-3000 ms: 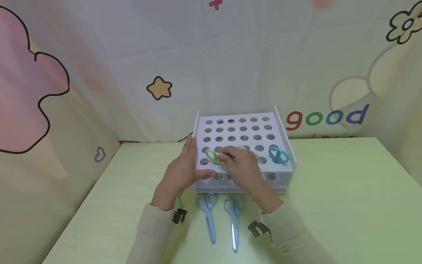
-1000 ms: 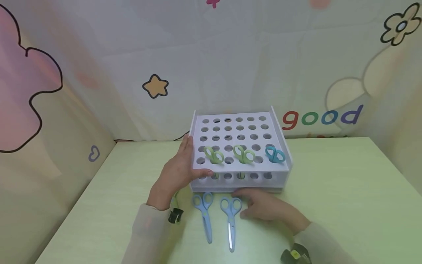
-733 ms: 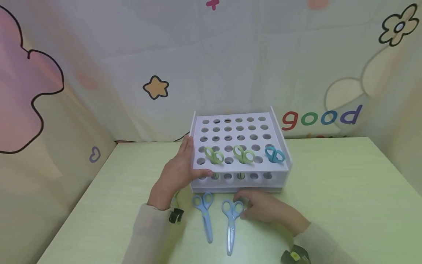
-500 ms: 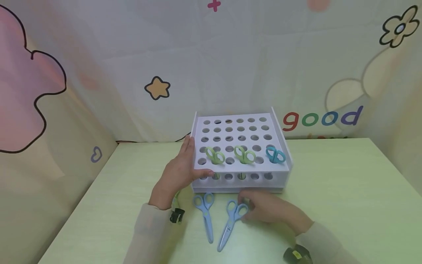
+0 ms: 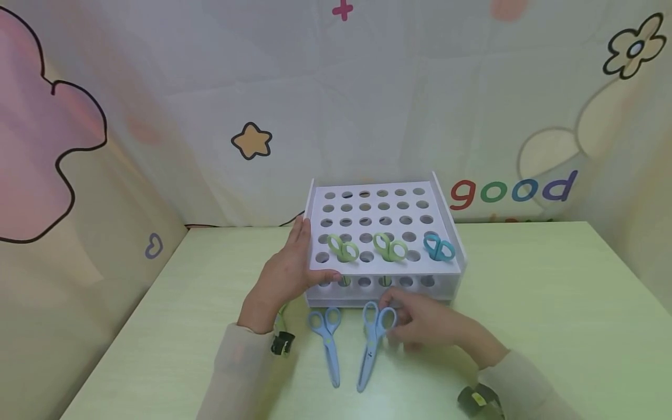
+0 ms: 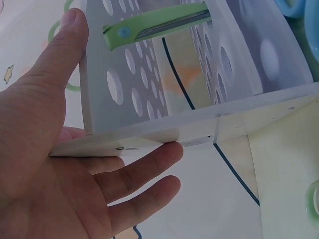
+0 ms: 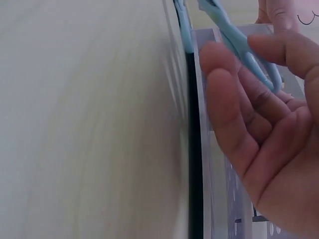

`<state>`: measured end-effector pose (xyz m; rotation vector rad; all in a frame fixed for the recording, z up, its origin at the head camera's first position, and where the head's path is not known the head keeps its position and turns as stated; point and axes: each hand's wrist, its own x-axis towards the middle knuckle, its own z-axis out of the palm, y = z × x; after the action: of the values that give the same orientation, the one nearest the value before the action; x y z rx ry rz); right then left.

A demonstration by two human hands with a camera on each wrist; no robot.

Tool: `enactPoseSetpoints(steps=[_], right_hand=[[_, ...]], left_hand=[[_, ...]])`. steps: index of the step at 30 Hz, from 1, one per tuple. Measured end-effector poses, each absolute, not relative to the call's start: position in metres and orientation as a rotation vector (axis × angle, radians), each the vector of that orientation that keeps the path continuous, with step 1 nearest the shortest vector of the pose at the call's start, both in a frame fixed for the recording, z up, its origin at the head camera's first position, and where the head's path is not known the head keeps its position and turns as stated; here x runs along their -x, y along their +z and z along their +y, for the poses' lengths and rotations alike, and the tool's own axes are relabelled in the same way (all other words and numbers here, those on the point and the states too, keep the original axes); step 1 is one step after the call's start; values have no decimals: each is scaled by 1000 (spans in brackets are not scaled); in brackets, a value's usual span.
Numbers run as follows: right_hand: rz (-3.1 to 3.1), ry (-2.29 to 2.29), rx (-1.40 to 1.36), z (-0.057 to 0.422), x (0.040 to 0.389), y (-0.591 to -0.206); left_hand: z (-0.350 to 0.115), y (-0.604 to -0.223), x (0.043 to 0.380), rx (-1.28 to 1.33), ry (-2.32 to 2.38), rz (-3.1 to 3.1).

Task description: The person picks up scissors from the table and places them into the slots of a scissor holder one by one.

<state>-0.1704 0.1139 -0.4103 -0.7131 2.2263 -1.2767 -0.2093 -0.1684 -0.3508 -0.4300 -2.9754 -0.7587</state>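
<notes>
In the head view, my left hand (image 5: 283,274) grips the left side of a white perforated rack (image 5: 375,268), its thumb over the front edge. My right hand (image 5: 427,321) pinches a handle loop of light blue scissors (image 5: 370,344) before the rack. In the right wrist view, these scissors (image 7: 239,46) sit between thumb and fingers. A second pair of light blue scissors (image 5: 328,344) lies on the table to the left. Two green-handled scissors (image 5: 343,254) and one teal pair (image 5: 438,251) stand in front-row holes. Below the top board, the left wrist view shows a green-sheathed blade (image 6: 159,23).
The rack has two holed levels and raised side walls (image 5: 450,224). It stands on a pale green table (image 5: 525,303) close to a printed cloth backdrop (image 5: 367,116). A thin dark cable (image 5: 210,225) runs along the table's back edge.
My right hand let go of the green scissors, now standing in the rack, and came down to the right blue scissors. These have turned and shifted toward the rack. My left hand stays put.
</notes>
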Motion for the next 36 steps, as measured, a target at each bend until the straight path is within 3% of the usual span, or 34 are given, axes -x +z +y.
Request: enactPoseSetpoints(steps=[18,36], right_hand=[[2097,-1552,836,110,164,-393],[2201,-1727,714,116,160,-369]], left_hand=[[-168,-350,209,445,-771,-2963],[-168,-350,209,429,-754,-2978]])
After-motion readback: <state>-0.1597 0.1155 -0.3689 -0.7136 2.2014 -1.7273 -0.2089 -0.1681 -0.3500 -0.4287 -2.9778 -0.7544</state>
